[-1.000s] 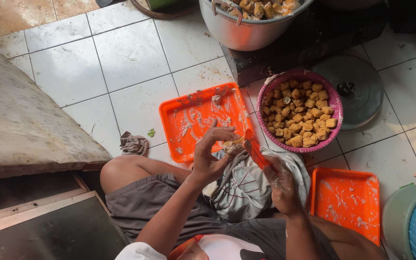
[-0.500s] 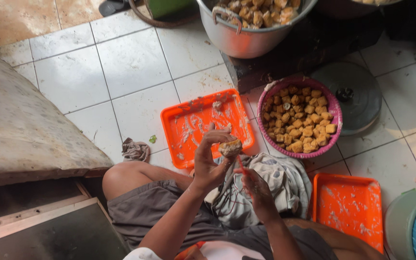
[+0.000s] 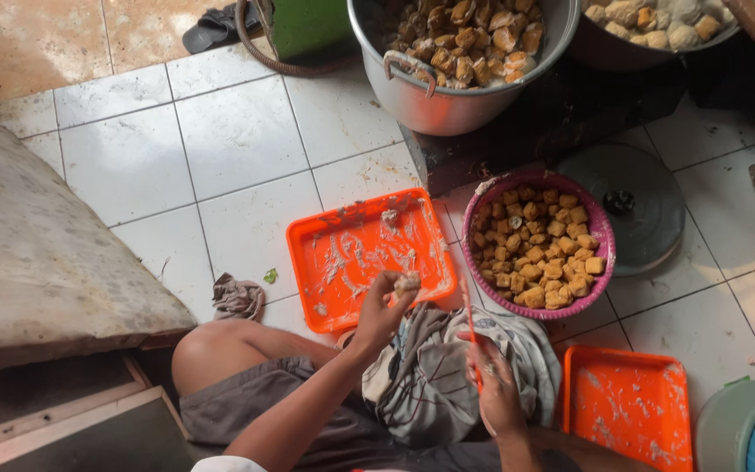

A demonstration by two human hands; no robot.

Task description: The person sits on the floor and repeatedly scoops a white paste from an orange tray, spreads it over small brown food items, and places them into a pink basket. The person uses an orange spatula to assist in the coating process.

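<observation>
My left hand is raised over the near edge of an orange tray smeared with pale paste, and pinches a small brown piece of fried food at the fingertips. My right hand rests over a grey cloth on my lap and grips a thin orange stick-like tool that points up. A pink basket full of brown fried cubes sits just beyond the right hand.
A large metal pot of fried pieces stands on a dark block at the top, a second bowl beside it. A round lid, a second orange tray, a green-blue bucket, a rag and a wooden platform surround me.
My left hand has lifted the fried piece slightly forward over the tray's edge. My right hand has drawn back toward my lap with the orange tool.
</observation>
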